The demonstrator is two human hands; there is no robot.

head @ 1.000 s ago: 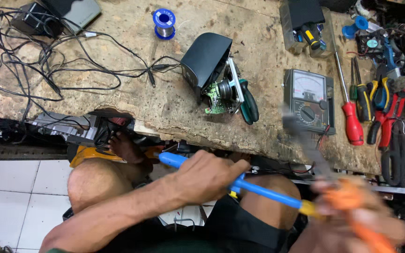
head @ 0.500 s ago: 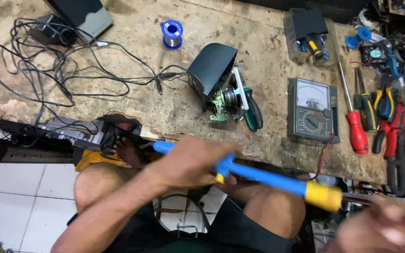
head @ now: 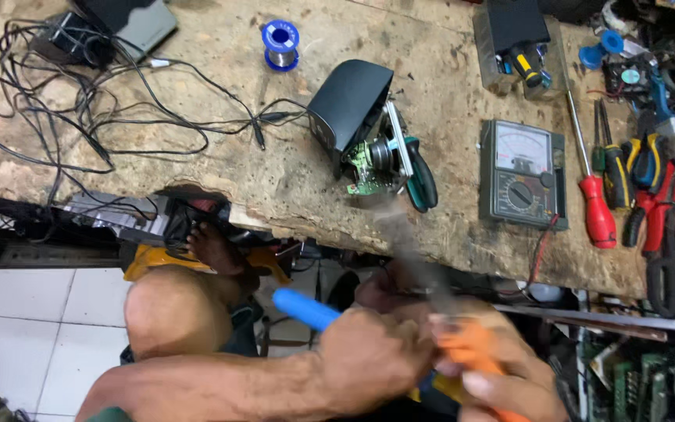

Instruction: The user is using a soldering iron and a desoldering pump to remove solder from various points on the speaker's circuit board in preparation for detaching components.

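Note:
My left hand (head: 369,355) grips a tool with a long blue handle (head: 306,307) low in the frame, below the bench edge. My right hand (head: 501,375) holds an orange-handled tool (head: 470,348) right against the left hand; its tip is blurred by motion. On the worn wooden bench (head: 291,187) above lies an opened black device (head: 353,109) with a green circuit board (head: 365,168) exposed, a dark green screwdriver (head: 421,181) beside it.
An analog multimeter (head: 522,173) sits right of the device. Red screwdriver (head: 595,211), pliers and other tools (head: 658,180) crowd the right edge. A solder spool (head: 280,44) and tangled black cables (head: 80,117) lie left. My knee (head: 173,309) is over white floor tiles.
My hands have come together: the right hand with the orange tool moved left up to the left hand, and the blue-handled tool now points less far right.

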